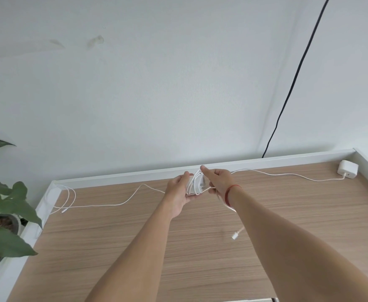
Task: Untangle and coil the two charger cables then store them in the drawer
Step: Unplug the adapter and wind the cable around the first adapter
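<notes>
Now the left hand (178, 189) is gripping a charger brick (197, 185); the right hand (219, 182) is pinching its cable (194, 178), the plug end (235, 236) dangling below that wrist.

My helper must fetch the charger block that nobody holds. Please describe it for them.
On the wooden desk top, follow the white back rim to the far right corner. There lies a white charger block, a thin white cable running left from it. Unlike the other block, gripped in the left hand, no hand touches it.
</notes>
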The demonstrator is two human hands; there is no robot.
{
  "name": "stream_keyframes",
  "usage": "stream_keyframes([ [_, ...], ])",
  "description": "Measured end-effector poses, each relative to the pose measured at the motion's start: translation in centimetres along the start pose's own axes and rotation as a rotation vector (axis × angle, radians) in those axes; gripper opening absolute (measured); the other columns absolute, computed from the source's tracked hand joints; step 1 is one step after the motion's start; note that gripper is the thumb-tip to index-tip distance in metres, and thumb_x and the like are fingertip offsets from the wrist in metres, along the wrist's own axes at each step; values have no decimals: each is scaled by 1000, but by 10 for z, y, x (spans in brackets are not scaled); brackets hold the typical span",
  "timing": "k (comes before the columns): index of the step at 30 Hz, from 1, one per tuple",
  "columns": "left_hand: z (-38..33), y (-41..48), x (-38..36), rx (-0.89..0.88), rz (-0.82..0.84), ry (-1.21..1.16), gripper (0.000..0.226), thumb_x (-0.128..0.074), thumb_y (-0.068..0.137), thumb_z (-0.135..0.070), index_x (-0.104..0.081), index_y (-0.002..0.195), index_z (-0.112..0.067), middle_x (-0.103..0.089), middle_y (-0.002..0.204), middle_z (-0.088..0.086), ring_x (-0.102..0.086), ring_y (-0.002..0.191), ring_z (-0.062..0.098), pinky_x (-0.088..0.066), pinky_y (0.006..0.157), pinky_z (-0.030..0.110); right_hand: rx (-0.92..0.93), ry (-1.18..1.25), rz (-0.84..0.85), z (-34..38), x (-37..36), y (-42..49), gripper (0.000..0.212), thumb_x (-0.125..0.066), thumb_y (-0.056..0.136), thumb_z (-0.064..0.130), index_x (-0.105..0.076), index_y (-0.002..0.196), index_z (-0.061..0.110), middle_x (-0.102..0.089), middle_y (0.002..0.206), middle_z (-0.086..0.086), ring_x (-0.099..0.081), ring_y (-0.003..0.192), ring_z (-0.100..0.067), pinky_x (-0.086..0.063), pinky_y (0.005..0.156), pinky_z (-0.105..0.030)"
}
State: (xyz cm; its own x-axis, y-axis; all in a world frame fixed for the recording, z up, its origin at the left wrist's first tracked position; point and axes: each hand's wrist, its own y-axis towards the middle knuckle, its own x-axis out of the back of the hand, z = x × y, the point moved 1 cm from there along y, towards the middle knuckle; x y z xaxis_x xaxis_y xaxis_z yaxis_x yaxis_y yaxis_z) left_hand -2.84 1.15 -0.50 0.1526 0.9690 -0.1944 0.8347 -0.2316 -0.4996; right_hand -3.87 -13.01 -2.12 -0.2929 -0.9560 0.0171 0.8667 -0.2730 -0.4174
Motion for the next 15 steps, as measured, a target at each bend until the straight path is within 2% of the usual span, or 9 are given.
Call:
stream_keyframes([
  [4,-1,-4,-3,-2,31,37,33,-46,102,-26,-62,112,1,-68,99,18,-66,80,26,-59,64,36,100,-70,-187,3,-8,0,49,-59,93,35,-41,52,13,-45,54,-6,-44,47,-20,-44,46,-25],
  [7,-2,-2,4,-20,22,83,27,-46,102,-24,-64,102,-4,-68,98,18,-66,80,26,-59,64,37,49,-28,-152,-1,-9,-4,40,-56,95,31,-53,64,7,-55,58,-6,-51,45,-16,-47,40,-20],
  [10,-1,-4,5,-19,3,66,32,-45,100,-25,-62,107,2,-65,106,27,-66,83,30,-59,65,39,47,18,-158,-3,-10,-6,37,-55,96,27,-51,66,6,-56,59,-5,-53,47,-15,-43,37,-15],
  [13,-1,-4,-1,-11,0,48,36,-48,100,-29,-59,111,3,-63,116,30,-66,87,32,-60,69,45,90,-54,-191,-3,-14,-3,46,-57,94,33,-43,56,12,-46,53,-1,-44,47,-15,-41,50,-22],
  [15,-4,-3,-3,3,-9,35,41,-59,93,-40,-60,108,-2,-63,115,28,-67,91,34,-60,74,49,107,-27,-186,-2,-16,-4,50,-59,91,36,-35,52,16,-40,53,-4,-40,50,-19,-42,58,-29],
])
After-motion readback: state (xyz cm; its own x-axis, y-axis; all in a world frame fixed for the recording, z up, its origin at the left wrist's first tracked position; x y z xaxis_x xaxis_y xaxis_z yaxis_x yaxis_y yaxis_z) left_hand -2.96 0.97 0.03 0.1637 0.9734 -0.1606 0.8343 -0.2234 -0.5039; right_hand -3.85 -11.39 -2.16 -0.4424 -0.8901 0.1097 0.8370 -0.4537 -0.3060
